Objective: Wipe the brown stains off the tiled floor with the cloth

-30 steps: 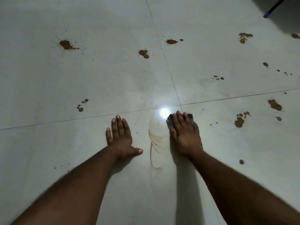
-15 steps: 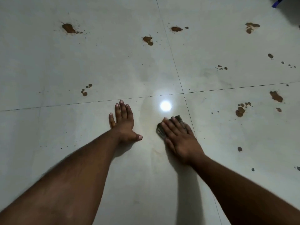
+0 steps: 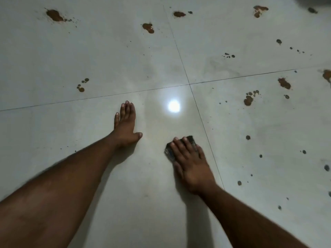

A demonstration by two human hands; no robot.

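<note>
Floor: we see a pale tiled floor (image 3: 89, 56) whose thin dark grout lines cross just right of centre.
Glare: a round bright reflection (image 3: 174, 106) sits on the near-left tile, between and beyond our two hands.
Arms: both our forearms reach in from the bottom edge.
Brown stains: we count many brown stains (image 3: 55, 15) across the far tiles and the right side, the largest at far left, others near the top centre, and a cluster (image 3: 249, 99) on the right tile beyond the right hand.
Left hand: our left hand (image 3: 126, 127) lies flat on the floor, fingers straight and together, thumb out to the side, holding nothing.
Right hand: our right hand (image 3: 189, 162) presses down with extended fingers on the cloth.
Cloth: the small dark cloth (image 3: 170, 152) lies on the near-left tile under our fingers, just left of the grout line, its edges showing past the fingertips.
</note>
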